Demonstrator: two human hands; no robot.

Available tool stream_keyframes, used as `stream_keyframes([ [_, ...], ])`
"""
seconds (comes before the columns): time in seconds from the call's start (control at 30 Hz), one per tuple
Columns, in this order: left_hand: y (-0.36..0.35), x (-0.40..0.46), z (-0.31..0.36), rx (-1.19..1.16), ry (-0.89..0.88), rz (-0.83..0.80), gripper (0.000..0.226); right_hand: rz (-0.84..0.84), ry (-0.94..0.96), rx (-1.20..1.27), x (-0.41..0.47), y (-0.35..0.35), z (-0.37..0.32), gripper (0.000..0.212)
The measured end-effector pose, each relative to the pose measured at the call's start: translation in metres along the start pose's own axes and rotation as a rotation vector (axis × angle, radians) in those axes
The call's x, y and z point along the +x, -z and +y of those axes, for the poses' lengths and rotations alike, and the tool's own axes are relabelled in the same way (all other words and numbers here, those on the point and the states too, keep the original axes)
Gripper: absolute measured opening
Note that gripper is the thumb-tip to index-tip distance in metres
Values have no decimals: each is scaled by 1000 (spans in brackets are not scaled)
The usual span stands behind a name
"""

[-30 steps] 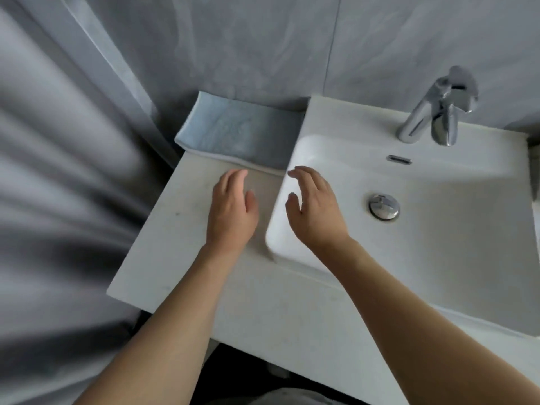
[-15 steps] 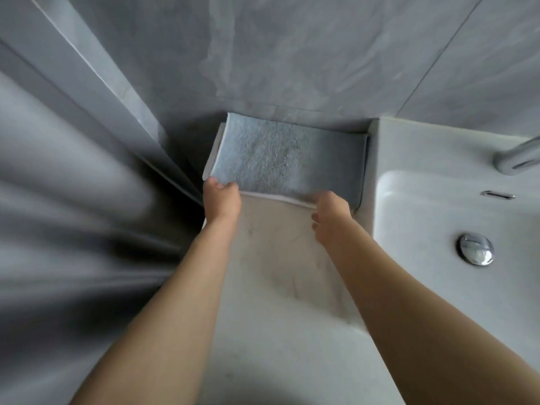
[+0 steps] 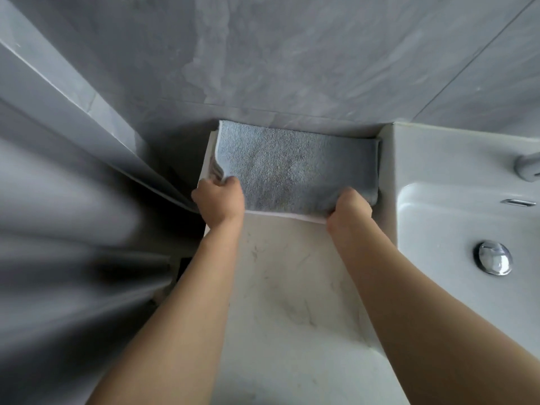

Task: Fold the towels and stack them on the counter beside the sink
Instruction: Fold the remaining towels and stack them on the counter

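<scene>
My left hand (image 3: 219,200) and right hand (image 3: 349,209) each curl round the near edge of the folded blue-grey towel (image 3: 295,166), which lies just beyond them on the counter (image 3: 286,287), against the wall (image 3: 292,54), left of the sink (image 3: 467,229).

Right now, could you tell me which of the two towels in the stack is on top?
The grey-blue towel is on top; the white towel beneath shows only along its edges. Both the left hand and the right hand grip the stack.

Left hand (image 3: 219,200), right hand (image 3: 349,209): arms outstretched, fingers curled, each gripping.
</scene>
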State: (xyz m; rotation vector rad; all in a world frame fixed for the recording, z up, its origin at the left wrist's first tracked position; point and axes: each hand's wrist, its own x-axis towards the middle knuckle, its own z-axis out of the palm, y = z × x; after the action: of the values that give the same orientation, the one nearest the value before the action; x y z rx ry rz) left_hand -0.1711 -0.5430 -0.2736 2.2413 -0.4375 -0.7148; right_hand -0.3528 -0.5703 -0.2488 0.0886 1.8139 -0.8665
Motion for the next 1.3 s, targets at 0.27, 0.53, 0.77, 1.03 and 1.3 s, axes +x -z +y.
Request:
stream_keyframes([
  [0.27,-17,-23,-12,46,-633,-152,23,132,307,-42,1,-8,-3,50],
  [0.53,-19,-2,3,89,-359,-223,10,-35,1109,-839,-5,22,10,34],
  [0.77,10,-56,21,-173,-492,-286,24,-80,1277,-842,-43,48,0,32],
  [1.03,45,-148,41,-374,-501,-273,47,-12,1255,-512,-75,131,-17,25],
  [1.3,34,-288,53,-413,-483,-371,34,55,1024,-293,-64,258,-28,30],
])
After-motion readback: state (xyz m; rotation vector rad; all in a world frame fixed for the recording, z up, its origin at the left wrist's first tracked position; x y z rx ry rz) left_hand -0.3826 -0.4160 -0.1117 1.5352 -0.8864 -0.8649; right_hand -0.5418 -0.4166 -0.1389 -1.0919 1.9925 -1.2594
